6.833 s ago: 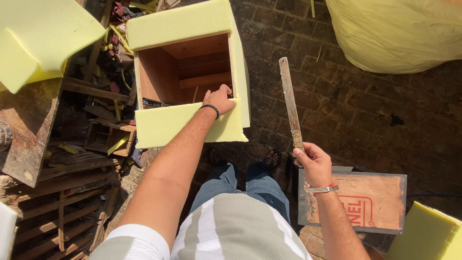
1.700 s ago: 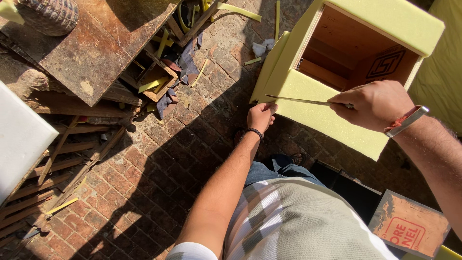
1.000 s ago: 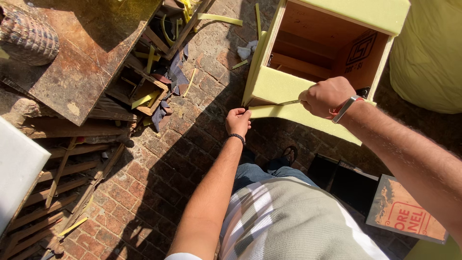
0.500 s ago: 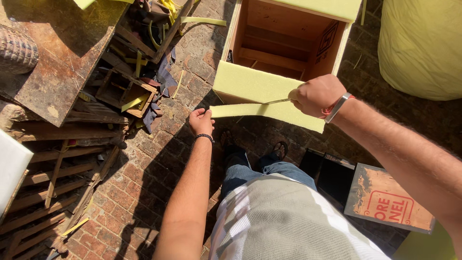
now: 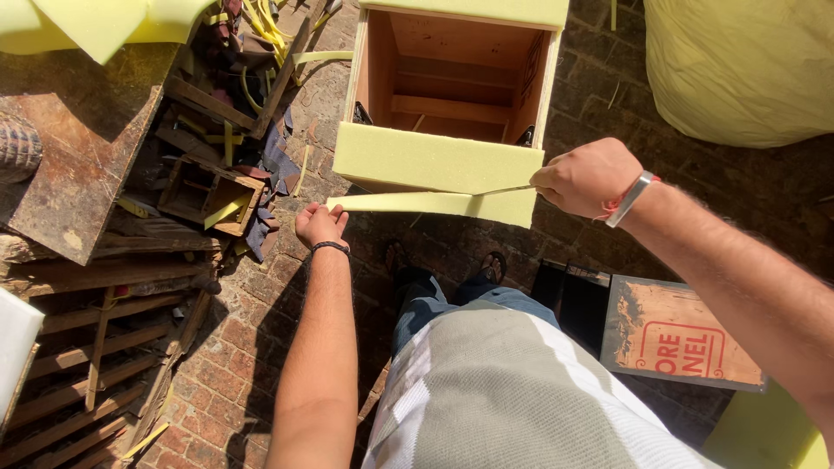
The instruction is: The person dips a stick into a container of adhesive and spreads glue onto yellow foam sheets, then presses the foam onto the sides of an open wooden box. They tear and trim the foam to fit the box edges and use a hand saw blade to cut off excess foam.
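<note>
**Foam strip half-cut from the padded crate**

At the far left, the scrap pile (image 5: 130,217) of planks and offcuts includes a small open wooden box (image 5: 208,191) with a yellow foam scrap lying in it; slats and rusty board lie around it.

Your left hand (image 5: 320,224) pinches the free end of the yellow foam strip (image 5: 408,202), fingers closed on its tip just above the brick paving (image 5: 261,347). The strip runs right, level, to where it joins the foam pad (image 5: 439,161) on the near face of the wooden crate (image 5: 452,78). Judging by its look, this foam is light, soft and springy: it will stretch and tear if you pull hard, and it sags if unsupported. Hold it close to the cut, with gentle tension outward, rather than by the far tip.

The crate lies on its side, mouth toward you. Inside you see bare plywood walls and two cross battens; nothing else shows in it. Foam also covers its top edge.

Your right hand (image 5: 586,178) is fisted around the handle of a thin blade (image 5: 508,189), whose point sits in the foam at the strip's root. Keep the fingers of the other hand out of its line.

Right of your legs, a wooden box with a red stencilled panel (image 5: 678,334) sits on the ground; a big yellow sack (image 5: 738,69) lies beyond.
</note>
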Demonstrator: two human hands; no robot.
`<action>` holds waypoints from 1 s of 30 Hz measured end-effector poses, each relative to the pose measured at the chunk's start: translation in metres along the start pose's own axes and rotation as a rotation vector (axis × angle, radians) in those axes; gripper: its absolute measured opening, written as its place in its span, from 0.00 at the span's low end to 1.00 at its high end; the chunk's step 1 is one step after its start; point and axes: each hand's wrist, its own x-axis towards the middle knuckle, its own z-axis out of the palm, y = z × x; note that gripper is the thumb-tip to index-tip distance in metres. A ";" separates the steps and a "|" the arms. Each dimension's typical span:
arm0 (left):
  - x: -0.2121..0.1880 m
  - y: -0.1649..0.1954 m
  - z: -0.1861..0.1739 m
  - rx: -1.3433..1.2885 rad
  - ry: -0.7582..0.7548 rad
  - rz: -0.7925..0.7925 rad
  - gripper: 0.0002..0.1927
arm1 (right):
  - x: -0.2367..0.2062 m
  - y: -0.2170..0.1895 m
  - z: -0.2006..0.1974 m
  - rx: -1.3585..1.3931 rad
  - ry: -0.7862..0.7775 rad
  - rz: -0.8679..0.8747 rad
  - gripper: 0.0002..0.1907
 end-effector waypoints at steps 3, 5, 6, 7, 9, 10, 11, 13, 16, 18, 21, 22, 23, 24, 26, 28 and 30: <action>0.006 -0.003 -0.006 0.004 0.016 0.004 0.08 | -0.033 0.016 -0.007 0.028 0.043 0.033 0.13; 0.011 -0.006 -0.010 -0.005 -0.010 0.023 0.08 | -0.031 0.009 -0.003 0.034 0.029 0.054 0.14; 0.013 -0.009 -0.012 -0.012 -0.022 0.025 0.07 | -0.021 -0.001 0.002 0.033 0.017 0.050 0.14; 0.015 -0.011 -0.015 -0.006 -0.022 0.023 0.07 | -0.010 -0.008 0.007 -0.051 -0.147 0.079 0.11; 0.017 -0.013 -0.020 -0.002 -0.021 0.027 0.06 | -0.001 -0.013 0.016 -0.145 -0.290 0.089 0.13; 0.019 -0.013 -0.023 0.005 -0.017 0.020 0.07 | -0.001 -0.013 0.019 -0.155 -0.265 0.084 0.13; 0.020 -0.013 -0.027 0.014 -0.019 0.015 0.07 | -0.005 -0.010 0.022 -0.163 -0.239 0.085 0.14; 0.022 -0.011 -0.034 0.018 -0.024 0.014 0.07 | -0.024 0.005 0.021 -0.004 -0.090 0.126 0.11; 0.021 -0.006 -0.045 0.001 -0.042 0.023 0.07 | -0.042 0.013 0.020 0.089 -0.022 0.151 0.12; 0.019 -0.002 -0.049 -0.010 -0.054 0.021 0.08 | -0.041 0.010 0.021 0.092 -0.055 0.171 0.12; 0.010 0.004 -0.049 0.008 -0.067 0.019 0.09 | -0.032 -0.003 0.028 0.164 -0.124 0.213 0.11; 0.007 0.006 -0.048 0.003 -0.053 0.019 0.10 | -0.032 -0.007 0.032 0.234 -0.089 0.227 0.12; 0.004 0.008 -0.046 -0.004 -0.040 0.018 0.12 | -0.035 -0.010 0.037 0.303 -0.053 0.239 0.12; 0.001 0.010 -0.043 -0.010 -0.029 0.015 0.13 | -0.037 -0.010 0.041 0.402 -0.023 0.263 0.12; -0.006 0.015 -0.039 -0.087 -0.024 -0.006 0.13 | -0.048 -0.010 0.051 0.601 0.021 0.302 0.13; -0.010 0.020 -0.036 -0.099 -0.041 0.027 0.12 | -0.056 -0.012 0.061 0.940 0.172 0.358 0.13; -0.013 0.022 -0.033 -0.046 -0.077 0.106 0.12 | -0.056 -0.017 0.072 1.264 0.315 0.430 0.13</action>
